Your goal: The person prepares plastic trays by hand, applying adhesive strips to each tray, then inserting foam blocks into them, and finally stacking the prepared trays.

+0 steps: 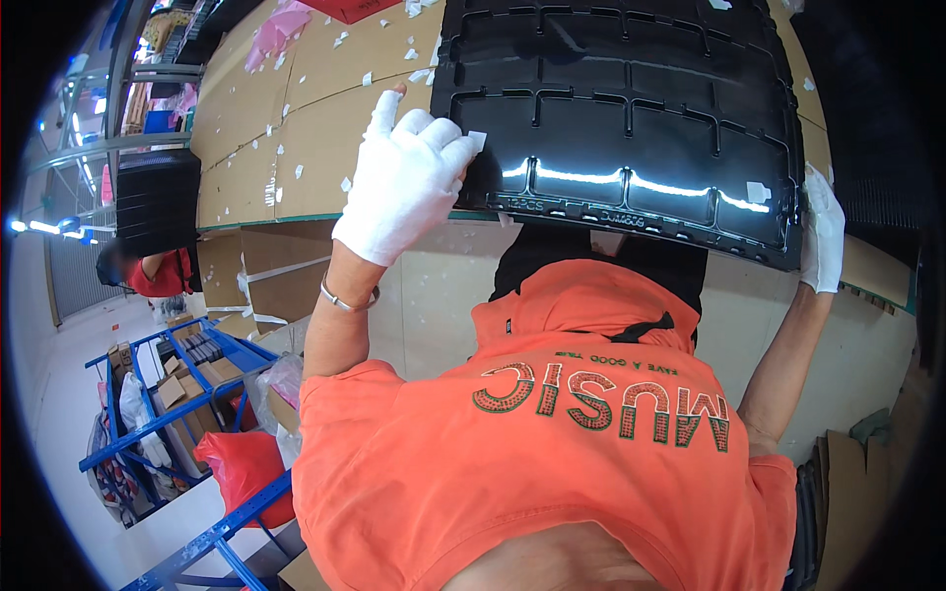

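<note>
A shiny black plastic tray (591, 138) with moulded compartments lies on the cardboard-covered table in front of me. My left hand (404, 187), in a white glove, is at the tray's left edge; one finger points up with its tip bare, and the others are curled in. At the curled fingertips is a small white paper piece (477, 141), apparently pinched. My right hand (824, 236), also gloved in white, grips the tray's right edge near its front corner; part of its fingers is hidden. Another white piece (757, 192) sits on the tray's right part.
White scraps are scattered over the cardboard (315, 118). A red object (353, 8) and pink plastic (279, 32) lie farther back. At the left stand a blue rack (148, 428) with boxes, a red bag (246, 468) and a black stack (158, 197). Another person (163, 274) is beyond.
</note>
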A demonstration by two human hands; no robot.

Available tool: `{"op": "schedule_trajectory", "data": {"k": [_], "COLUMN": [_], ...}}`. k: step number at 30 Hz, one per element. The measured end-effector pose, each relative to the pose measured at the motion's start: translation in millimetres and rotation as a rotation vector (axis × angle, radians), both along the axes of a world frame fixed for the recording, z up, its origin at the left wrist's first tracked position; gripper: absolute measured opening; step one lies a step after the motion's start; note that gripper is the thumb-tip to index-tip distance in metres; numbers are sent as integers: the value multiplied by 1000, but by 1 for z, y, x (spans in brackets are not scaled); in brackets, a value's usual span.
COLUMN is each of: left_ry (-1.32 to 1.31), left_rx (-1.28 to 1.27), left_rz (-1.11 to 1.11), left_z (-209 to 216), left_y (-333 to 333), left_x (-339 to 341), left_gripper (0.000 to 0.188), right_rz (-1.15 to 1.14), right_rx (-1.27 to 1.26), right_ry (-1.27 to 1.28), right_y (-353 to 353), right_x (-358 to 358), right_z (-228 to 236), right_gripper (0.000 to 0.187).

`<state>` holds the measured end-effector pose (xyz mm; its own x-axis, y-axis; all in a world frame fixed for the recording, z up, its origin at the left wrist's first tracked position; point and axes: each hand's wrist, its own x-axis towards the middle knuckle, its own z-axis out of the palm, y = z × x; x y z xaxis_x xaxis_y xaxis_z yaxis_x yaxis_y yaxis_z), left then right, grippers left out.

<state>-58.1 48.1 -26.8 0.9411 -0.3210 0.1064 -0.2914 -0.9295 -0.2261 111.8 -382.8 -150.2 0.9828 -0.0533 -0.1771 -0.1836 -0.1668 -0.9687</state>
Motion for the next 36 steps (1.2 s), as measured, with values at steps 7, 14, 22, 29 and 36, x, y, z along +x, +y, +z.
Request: {"op": "schedule_trajectory", "data": {"k": [7, 14, 22, 29, 36], "left_ry": [-68, -157, -292, -358, -721], "left_rx": [11, -225, -476, -875, -243], "left_rz": [45, 50, 202, 641, 642], "left_z": [-6, -17, -23, -43, -45], "left_y": [-1, 11, 37, 83, 165], "left_x": [3, 16, 24, 0, 38], "left_gripper": [18, 10, 8, 15, 18], "right_rz": [-4, 69, 38, 132, 42], "right_rx": [-38, 64, -129, 47, 37], "right_ry": [-6, 15, -31, -6, -4], "right_y": [1, -4, 1, -8, -1], "right_x": [1, 1, -7, 7, 4], "right_z": [-3, -3, 12, 3, 10], "right_gripper": [43, 41, 43, 38, 33]}}
